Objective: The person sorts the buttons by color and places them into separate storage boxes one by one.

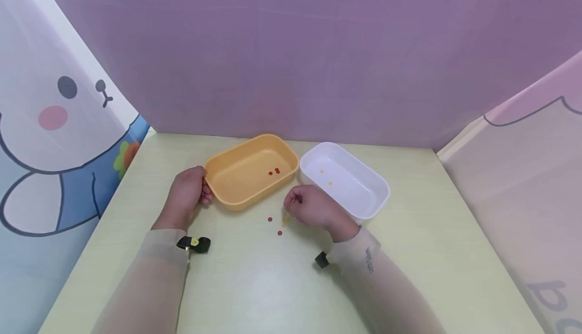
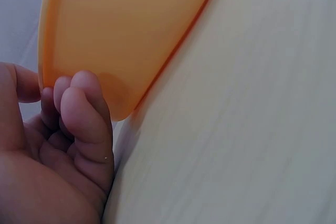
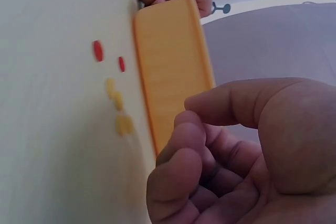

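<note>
An orange tray (image 1: 245, 172) stands on the table, with several small red pieces (image 1: 277, 171) inside near its right end. My left hand (image 1: 187, 190) grips its left rim; in the left wrist view the thumb is outside and fingers (image 2: 86, 114) curl at the wall. Two red pieces (image 1: 275, 226) lie on the table in front. My right hand (image 1: 313, 206) hovers over several yellow pieces (image 3: 119, 106), fingers curled and thumb tip meeting the index finger. Nothing shows between those tips; a tiny piece there would be hidden. Two yellow pieces (image 1: 326, 177) lie in the white tray (image 1: 377, 187).
The white tray sits right of the orange one, angled, close behind my right hand and wrist. A purple backdrop (image 1: 291, 61) rises at the table's (image 1: 254, 283) far edge. Printed cloth (image 1: 36, 182) hangs on the left side and pale cloth (image 1: 523, 182) on the right.
</note>
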The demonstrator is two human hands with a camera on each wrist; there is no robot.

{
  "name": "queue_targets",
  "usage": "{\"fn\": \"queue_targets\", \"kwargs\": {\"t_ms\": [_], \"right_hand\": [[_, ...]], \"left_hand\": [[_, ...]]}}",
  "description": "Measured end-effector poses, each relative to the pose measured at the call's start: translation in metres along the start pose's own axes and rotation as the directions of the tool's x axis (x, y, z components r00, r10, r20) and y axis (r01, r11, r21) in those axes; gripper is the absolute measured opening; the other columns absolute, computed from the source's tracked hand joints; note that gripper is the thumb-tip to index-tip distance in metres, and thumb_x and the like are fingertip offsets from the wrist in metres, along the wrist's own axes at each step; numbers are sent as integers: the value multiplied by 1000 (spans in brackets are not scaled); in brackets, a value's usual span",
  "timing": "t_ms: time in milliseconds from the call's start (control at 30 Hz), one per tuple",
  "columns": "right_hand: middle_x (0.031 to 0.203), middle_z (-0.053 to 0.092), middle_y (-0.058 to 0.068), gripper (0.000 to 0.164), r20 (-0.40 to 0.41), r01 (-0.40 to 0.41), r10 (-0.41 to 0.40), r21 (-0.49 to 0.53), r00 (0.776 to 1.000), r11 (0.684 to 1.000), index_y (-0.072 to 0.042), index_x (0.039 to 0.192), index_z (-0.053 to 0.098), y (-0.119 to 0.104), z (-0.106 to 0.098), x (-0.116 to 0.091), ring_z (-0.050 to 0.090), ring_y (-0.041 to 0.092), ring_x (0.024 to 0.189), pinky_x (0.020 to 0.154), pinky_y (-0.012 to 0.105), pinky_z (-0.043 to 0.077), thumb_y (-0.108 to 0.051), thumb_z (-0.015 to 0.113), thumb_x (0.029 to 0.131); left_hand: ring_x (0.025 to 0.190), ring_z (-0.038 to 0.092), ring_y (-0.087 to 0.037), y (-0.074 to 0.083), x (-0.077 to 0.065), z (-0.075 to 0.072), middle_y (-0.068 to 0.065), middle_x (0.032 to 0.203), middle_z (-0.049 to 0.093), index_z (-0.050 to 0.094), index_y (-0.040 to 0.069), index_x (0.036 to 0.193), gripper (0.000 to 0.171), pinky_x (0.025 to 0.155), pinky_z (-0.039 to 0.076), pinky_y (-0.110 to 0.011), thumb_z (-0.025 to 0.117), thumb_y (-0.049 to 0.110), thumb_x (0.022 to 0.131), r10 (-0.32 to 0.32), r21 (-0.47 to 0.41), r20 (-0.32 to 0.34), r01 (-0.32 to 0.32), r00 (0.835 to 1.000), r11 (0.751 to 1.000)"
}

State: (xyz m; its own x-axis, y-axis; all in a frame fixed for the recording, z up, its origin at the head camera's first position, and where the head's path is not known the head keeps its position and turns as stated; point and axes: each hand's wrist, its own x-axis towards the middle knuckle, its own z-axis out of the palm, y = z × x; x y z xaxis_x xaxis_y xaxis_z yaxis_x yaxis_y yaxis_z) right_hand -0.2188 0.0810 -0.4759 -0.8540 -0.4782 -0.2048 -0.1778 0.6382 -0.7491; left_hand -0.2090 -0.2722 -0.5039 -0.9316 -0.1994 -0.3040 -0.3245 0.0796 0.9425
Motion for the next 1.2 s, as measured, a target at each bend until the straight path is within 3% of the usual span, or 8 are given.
{"fn": "queue_targets", "kwargs": {"t_ms": [233,700,1200], "right_hand": [[87,71,-3,13,-49,35,-39,-77,998,996,-21,99,78,12,10,4,63,17,80,71,31,55,-18,66,102],[88,71,-7,4,-74,49,-60,-141,995,989,-21,101,78,15,17,5,64,13,83,76,32,55,-23,75,100],[87,71,-7,10,-70,37,-51,-192,996,981,-26,99,78,14,19,5,64,14,84,81,34,55,-17,74,101]], "left_hand": [[70,64,-17,0,-1,0,0,83,65,60,3,112,42,66,62,-31,35,37,113,3,-2,2,-3,1000,1000],[71,65,-16,2,-1,1,1,83,65,60,5,113,42,67,62,-31,36,39,113,-8,4,-1,8,1000,1000],[72,66,-17,1,-2,0,0,85,65,60,3,115,44,68,63,-32,35,40,114,2,14,-5,-2,1000,1000]]}}
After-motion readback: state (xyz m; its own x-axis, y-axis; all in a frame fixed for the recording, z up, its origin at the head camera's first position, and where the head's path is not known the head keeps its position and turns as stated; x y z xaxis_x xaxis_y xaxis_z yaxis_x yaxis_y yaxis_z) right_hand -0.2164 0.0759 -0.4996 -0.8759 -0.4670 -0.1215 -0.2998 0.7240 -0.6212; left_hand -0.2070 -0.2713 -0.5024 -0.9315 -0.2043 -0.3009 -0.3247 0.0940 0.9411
